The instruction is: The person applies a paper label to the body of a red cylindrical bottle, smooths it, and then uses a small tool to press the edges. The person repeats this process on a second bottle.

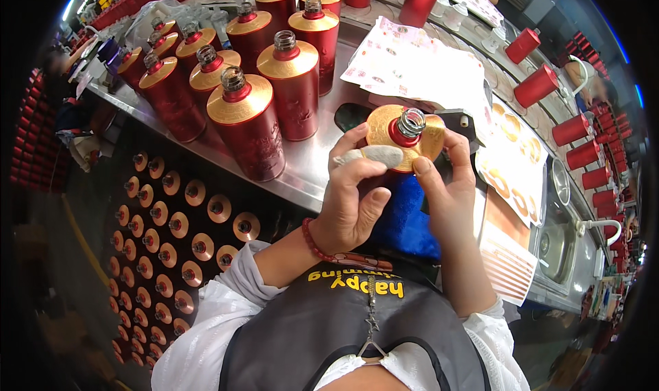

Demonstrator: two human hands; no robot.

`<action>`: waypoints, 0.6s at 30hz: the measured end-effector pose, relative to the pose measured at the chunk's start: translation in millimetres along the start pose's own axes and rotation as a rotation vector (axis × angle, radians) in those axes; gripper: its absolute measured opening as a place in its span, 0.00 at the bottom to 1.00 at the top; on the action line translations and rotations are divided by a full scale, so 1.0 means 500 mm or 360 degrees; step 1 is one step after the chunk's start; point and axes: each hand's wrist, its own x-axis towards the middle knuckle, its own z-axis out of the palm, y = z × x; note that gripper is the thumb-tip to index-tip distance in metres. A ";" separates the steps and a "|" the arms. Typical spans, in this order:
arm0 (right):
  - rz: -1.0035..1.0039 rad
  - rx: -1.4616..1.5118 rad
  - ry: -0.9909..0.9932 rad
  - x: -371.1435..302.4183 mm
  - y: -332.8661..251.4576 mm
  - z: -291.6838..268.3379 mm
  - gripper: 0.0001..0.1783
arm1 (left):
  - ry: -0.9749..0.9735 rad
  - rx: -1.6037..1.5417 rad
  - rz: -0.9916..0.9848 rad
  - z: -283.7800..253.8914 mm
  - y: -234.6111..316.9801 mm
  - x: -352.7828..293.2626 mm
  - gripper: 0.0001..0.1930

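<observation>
In front of me a red bottle with a gold foil shoulder [386, 125] and a clear threaded glass neck [412, 122] is held between both hands, its neck tilted up toward me. My left hand [347, 209] grips its left side. A pale cloth finger cover [379, 158] on one of its fingers lies against the gold shoulder. On the other side my right hand [449, 185] holds the bottle, with its thumb pressed on the near edge of the foil. The bottle's lower body is mostly hidden by my hands. Beneath it is something bright blue [405, 219].
Several red bottles with gold shoulders [244, 130] stand on the metal table [305, 161] at left. More bottles [165, 254] fill the floor area below. At right lie sheets with gold ring shapes [515, 178] and printed papers [419, 62]. Red bottles [539, 86] rest along a conveyor. A sink [559, 254] is beyond.
</observation>
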 end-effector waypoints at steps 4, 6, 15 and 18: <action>0.0237 0.0375 -0.0022 0.010 -0.007 0.004 0.21 | -0.0180 0.0637 0.0087 -0.004 0.006 0.007 0.18; 0.0307 0.0513 -0.0020 0.014 -0.010 0.009 0.20 | -0.0195 0.0889 0.0151 0.012 0.003 -0.012 0.21; -0.0025 0.0016 0.0035 0.004 -0.006 0.009 0.18 | -0.0275 0.0452 0.0138 -0.024 -0.017 0.026 0.15; -0.0056 0.0044 0.0054 0.005 -0.001 0.011 0.17 | -0.0165 0.0554 0.0144 -0.013 -0.013 0.017 0.17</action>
